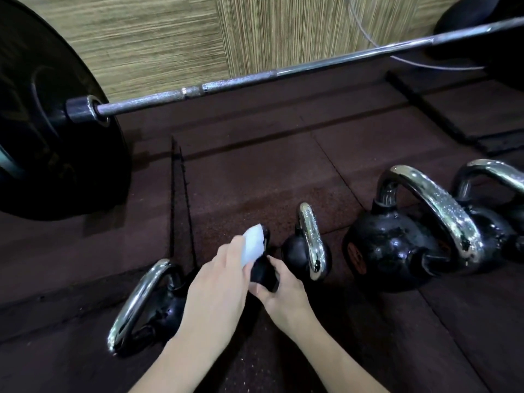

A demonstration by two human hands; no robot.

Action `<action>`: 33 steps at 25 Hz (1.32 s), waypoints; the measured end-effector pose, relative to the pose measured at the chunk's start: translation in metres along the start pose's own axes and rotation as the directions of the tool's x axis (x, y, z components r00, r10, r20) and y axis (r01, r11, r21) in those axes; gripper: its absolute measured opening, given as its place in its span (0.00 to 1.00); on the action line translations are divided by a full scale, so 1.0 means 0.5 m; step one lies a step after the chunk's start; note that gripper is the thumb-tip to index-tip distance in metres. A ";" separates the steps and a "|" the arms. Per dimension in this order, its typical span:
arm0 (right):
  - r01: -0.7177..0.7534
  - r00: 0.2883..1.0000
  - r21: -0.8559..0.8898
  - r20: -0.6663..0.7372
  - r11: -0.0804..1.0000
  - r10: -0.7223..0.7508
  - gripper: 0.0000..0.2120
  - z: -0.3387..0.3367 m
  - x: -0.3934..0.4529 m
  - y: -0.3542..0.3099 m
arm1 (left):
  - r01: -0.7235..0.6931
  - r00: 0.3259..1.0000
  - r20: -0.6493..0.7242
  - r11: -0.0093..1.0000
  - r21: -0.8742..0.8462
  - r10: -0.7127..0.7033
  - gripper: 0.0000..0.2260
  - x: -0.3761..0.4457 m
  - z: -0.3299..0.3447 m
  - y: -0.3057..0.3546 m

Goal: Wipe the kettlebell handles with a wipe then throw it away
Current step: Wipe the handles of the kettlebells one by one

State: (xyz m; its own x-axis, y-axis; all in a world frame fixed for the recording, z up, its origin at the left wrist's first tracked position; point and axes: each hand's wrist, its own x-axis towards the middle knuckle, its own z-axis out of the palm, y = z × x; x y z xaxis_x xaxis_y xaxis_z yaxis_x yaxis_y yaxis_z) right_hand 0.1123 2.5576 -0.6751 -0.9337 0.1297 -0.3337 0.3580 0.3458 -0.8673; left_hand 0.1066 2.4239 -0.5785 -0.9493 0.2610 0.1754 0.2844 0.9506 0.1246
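Several black kettlebells with chrome handles stand in a row on the dark rubber floor. My left hand (218, 282) holds a white wipe (253, 245) wrapped over the handle of a small kettlebell (262, 272) in the middle. My right hand (282, 293) grips that kettlebell's black body from the right. To the left stands another kettlebell (147, 304), to the right a small one (307, 251), then a large one (397, 251) and one more (493, 211) at the frame's right edge. Most of the wiped handle is hidden by the wipe and my fingers.
A barbell (255, 80) with a big black plate (51, 123) lies across the floor behind the kettlebells. A wood-pattern wall (170, 32) stands behind it, with a grey cable (365, 32) hanging at the right.
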 end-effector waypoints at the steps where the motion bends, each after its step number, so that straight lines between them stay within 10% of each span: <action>1: 0.008 1.000 0.000 -0.005 1.000 -0.008 0.36 0.000 0.000 0.000 | 0.004 0.998 0.067 0.996 0.092 -0.010 0.18 0.030 0.000 0.017; 8: -0.036 0.998 0.006 0.046 0.999 0.036 0.34 -0.010 0.000 -0.005 | 0.016 0.842 0.521 0.973 0.230 -0.137 0.13 0.242 -0.021 0.108; 15: -0.016 0.999 -0.027 0.032 0.999 0.017 0.39 -0.001 0.003 0.001 | 0.120 0.987 0.109 0.992 -0.046 -0.115 0.14 -0.005 -0.018 0.002; 20: 0.000 0.999 -0.020 0.046 1.000 0.001 0.39 -0.004 0.003 0.005 | 0.316 0.948 0.194 0.811 -0.493 -0.252 0.23 -0.087 0.005 -0.026; 26: 0.017 1.000 -0.015 0.010 1.000 -0.017 0.36 0.001 0.004 0.004 | 0.136 0.958 0.240 0.985 0.105 -0.158 0.13 0.093 -0.034 0.042; 33: 0.007 1.000 0.016 0.013 1.000 -0.007 0.38 -0.001 0.001 0.003 | 0.046 0.886 0.441 0.975 0.219 -0.141 0.11 0.214 -0.030 0.107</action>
State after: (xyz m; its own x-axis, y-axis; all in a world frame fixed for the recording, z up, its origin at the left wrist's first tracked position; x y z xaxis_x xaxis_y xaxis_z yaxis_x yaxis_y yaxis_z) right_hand 0.1123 2.5586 -0.6763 -0.9363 0.1153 -0.3318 0.3512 0.3315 -0.8757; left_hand 0.0222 2.5001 -0.5386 -0.9405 0.1719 -0.2930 0.2044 0.9753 -0.0842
